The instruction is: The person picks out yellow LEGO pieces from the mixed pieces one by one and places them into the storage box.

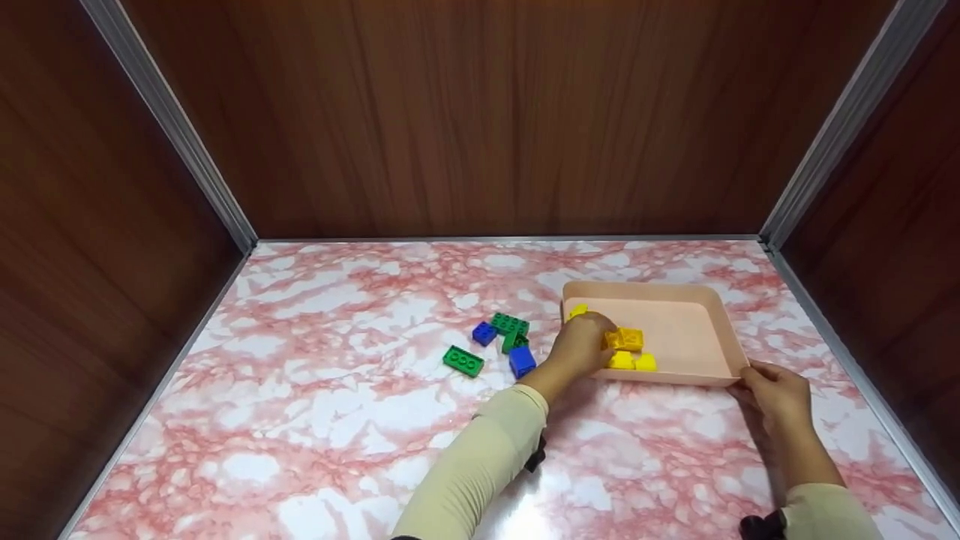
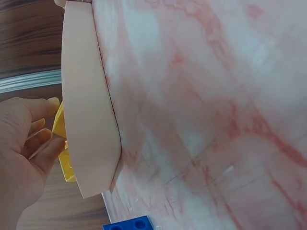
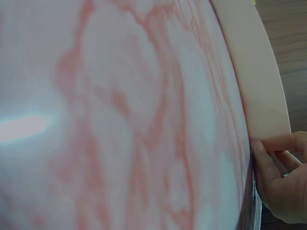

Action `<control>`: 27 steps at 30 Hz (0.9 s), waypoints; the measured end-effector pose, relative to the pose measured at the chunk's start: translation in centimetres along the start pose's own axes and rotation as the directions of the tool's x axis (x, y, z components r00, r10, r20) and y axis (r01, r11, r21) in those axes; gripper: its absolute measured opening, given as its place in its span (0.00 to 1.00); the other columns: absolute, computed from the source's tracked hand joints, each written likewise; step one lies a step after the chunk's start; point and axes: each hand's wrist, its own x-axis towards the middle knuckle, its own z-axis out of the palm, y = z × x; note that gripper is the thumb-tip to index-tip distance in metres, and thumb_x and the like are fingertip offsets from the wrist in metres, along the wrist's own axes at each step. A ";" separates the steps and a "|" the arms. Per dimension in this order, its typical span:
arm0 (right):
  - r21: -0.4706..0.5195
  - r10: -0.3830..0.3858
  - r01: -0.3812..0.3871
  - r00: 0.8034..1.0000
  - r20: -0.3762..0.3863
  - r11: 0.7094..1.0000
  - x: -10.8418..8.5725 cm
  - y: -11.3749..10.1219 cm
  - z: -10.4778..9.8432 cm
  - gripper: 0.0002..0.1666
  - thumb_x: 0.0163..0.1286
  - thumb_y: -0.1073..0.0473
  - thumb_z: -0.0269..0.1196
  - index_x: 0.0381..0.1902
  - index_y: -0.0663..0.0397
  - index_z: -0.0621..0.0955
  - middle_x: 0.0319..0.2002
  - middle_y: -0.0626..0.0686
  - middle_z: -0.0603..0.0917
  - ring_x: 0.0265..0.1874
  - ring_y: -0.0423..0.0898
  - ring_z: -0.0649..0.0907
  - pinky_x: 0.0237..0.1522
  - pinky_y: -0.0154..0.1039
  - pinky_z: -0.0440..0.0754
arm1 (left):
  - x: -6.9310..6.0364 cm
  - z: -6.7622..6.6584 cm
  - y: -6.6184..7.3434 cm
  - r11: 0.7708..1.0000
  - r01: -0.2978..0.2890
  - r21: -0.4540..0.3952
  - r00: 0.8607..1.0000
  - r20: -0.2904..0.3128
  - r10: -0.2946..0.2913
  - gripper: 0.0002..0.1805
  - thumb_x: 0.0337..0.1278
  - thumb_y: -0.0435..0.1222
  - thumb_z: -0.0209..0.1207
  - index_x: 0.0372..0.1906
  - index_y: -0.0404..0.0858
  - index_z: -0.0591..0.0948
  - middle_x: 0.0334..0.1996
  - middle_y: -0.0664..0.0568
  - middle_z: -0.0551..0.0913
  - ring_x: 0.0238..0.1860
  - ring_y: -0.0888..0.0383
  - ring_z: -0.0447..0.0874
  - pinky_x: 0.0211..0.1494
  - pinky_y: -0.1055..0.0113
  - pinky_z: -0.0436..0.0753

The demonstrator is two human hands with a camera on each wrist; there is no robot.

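A shallow peach tray (image 1: pixel 690 326) lies on the right side of the table. My left hand (image 1: pixel 579 346) reaches over its left end. In the left wrist view, thumb and fingers pinch a yellow brick (image 2: pixel 59 122) just behind the tray wall. Several other yellow building bricks (image 1: pixel 645 362) lie in the tray beside that hand, one of them partly hidden behind it. My right hand (image 1: pixel 781 394) grips the tray's near right corner; the right wrist view shows its thumb and fingers on the wall (image 3: pixel 261 96).
Left of the tray lie a large blue brick (image 1: pixel 522 361), a smaller blue brick (image 1: pixel 484 333) and several green bricks (image 1: pixel 463 361), one of them upside down. Brown wood-grain panels (image 1: pixel 495 120) enclose the marbled pink-and-white table (image 1: pixel 300 420) at the back and sides.
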 end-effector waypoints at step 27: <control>-0.294 -0.112 0.081 0.990 -0.088 0.952 -3.3 -0.7 0.4 0.44 0.75 0.46 0.50 0.76 0.65 0.48 0.66 0.72 0.64 0.57 0.54 0.78 0.58 0.45 0.76 | -8.0 -2.5 -1.6 0.996 -0.038 0.076 0.993 -0.108 0.047 0.23 0.68 0.44 0.55 0.60 0.33 0.78 0.62 0.44 0.75 0.64 0.48 0.69 0.68 0.57 0.65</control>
